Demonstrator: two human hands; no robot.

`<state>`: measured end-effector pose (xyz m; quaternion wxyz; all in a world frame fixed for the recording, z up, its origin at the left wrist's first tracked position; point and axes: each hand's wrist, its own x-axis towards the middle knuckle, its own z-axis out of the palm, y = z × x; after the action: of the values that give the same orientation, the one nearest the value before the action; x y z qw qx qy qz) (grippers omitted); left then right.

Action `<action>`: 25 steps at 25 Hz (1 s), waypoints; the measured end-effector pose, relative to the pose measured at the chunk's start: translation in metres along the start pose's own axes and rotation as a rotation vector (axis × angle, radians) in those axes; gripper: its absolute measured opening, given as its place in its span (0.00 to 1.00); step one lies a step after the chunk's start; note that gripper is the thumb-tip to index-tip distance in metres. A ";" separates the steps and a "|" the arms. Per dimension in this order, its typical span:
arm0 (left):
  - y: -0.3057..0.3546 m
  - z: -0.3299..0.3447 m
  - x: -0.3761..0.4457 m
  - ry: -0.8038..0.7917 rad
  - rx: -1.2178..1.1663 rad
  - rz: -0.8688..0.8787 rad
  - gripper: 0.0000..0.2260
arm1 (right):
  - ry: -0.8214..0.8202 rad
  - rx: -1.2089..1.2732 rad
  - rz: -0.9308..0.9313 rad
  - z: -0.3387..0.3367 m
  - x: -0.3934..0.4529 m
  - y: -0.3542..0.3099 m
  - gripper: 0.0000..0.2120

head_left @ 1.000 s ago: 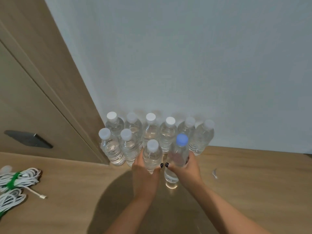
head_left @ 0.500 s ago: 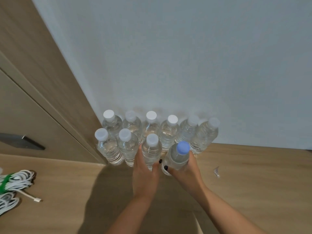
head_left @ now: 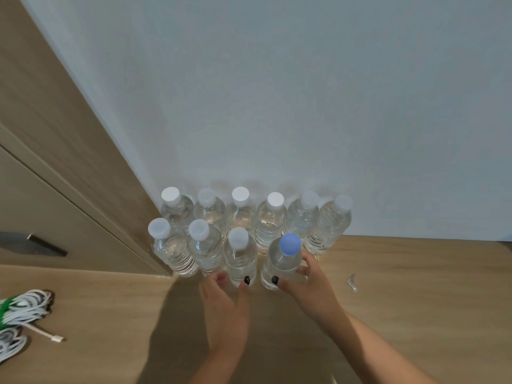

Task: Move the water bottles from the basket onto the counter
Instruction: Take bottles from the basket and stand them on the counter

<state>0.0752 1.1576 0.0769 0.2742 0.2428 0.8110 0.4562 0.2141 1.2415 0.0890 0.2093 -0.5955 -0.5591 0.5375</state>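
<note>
Several clear water bottles stand on the wooden counter [head_left: 415, 300] against the wall, in a back row [head_left: 240, 209] and a front row. My left hand [head_left: 225, 303] has its thumb and fingertips on either side of the base of a white-capped bottle [head_left: 240, 256] in the front row. To its right stands a blue-capped bottle [head_left: 283, 263], upright on the counter, and my right hand [head_left: 307, 289] grips its lower part. The basket is out of view.
A wooden cabinet panel [head_left: 69, 134] with a dark handle [head_left: 33, 243] rises at the left, close to the leftmost bottles. Coiled white cables with a green tie [head_left: 19, 311] lie at the counter's left. A small scrap of clear plastic [head_left: 352, 282] lies right of my right hand.
The blue-capped bottle went from tilted and raised to upright on the counter beside the white-capped one. My left hand slid back down to that bottle's base.
</note>
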 end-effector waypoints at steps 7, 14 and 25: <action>-0.014 0.003 0.034 -0.196 0.196 0.006 0.05 | -0.025 0.011 -0.008 0.005 0.009 0.000 0.27; -0.036 0.000 0.051 -0.258 0.296 0.045 0.07 | 0.018 0.005 0.004 0.016 0.013 -0.010 0.25; -0.044 -0.001 0.067 -0.366 0.350 0.135 0.05 | 0.105 -0.048 0.076 0.026 0.016 -0.016 0.25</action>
<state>0.0194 1.1792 0.0243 0.3391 0.4185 0.7964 0.2749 0.1810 1.2510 0.0874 0.2035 -0.6486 -0.5369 0.4997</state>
